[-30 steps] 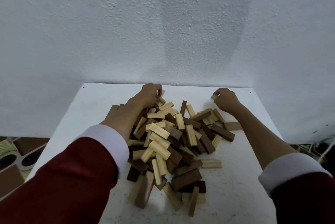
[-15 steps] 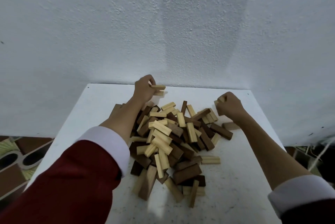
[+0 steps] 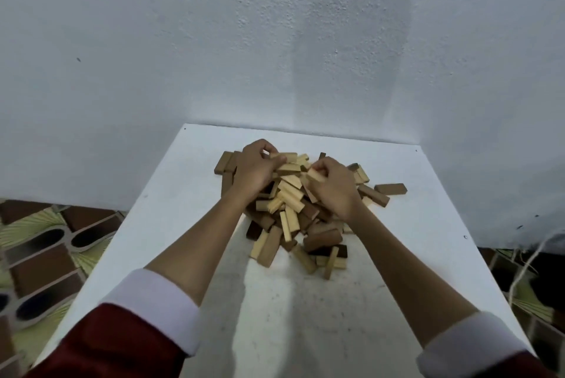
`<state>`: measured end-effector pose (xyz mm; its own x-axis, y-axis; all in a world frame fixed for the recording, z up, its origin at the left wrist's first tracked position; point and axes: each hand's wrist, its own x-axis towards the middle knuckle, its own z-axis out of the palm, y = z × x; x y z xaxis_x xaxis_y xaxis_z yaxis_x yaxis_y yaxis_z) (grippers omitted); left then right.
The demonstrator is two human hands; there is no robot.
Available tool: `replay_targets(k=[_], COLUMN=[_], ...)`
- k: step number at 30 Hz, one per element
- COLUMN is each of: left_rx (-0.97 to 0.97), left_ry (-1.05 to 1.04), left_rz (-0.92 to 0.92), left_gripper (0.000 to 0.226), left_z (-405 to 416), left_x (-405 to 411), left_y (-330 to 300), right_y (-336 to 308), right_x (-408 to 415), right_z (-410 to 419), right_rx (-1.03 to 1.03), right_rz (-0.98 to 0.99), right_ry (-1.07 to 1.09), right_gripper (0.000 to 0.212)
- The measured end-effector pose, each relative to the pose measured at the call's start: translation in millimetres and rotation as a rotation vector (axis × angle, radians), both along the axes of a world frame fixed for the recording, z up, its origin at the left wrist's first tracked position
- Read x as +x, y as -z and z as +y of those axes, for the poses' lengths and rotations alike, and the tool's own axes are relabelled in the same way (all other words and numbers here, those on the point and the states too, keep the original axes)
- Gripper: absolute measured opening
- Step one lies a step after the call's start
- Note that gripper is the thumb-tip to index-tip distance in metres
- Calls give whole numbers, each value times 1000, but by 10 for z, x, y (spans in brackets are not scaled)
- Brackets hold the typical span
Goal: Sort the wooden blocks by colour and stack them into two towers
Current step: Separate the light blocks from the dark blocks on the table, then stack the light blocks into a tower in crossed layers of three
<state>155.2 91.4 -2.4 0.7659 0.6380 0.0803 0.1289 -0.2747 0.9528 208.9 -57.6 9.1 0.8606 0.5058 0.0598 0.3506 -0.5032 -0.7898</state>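
Wooden blocks (image 3: 293,203) heaped, hands gripping light ones

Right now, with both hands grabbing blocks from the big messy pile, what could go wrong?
1. Both the left hand and the right hand pull light blocks from the top of the pile; loose ones may slide down.
2. Blocks near the table edge, like the dark block, could get knocked to the floor.
3. No tower is started yet, and the pile takes up the middle.
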Motion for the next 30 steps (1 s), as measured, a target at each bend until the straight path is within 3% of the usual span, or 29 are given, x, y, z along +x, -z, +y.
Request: replay_targets(k=[8,13,18,24,27,30], left_rx=[194,282,359,302,209,177], left_ry=[-104,-76,-55,-131,-73,78], left_rz=[106,186,201,-12,-115,-105], left_gripper=[14,22,20,24,15,35], left_z=[-228,-240,-247,-369,-555,-817], left_x=[-358,-334,-297,-427,-630,-933], left_y=[133,247,286,84,-29,103], right_y=[102,95,128,41,-46,53], right_x=[-106,-125,-126,-199,-465,-854], right_z=[94,81,100,-42,-263,-541], right_rx=[-232,-454,-340,-65,169,242], right_rz=[-284,-403,-372,-456,-234,-18], right_ry=[-30,25,25,205,196,167], right_gripper=[30,37,26,22,20,18])
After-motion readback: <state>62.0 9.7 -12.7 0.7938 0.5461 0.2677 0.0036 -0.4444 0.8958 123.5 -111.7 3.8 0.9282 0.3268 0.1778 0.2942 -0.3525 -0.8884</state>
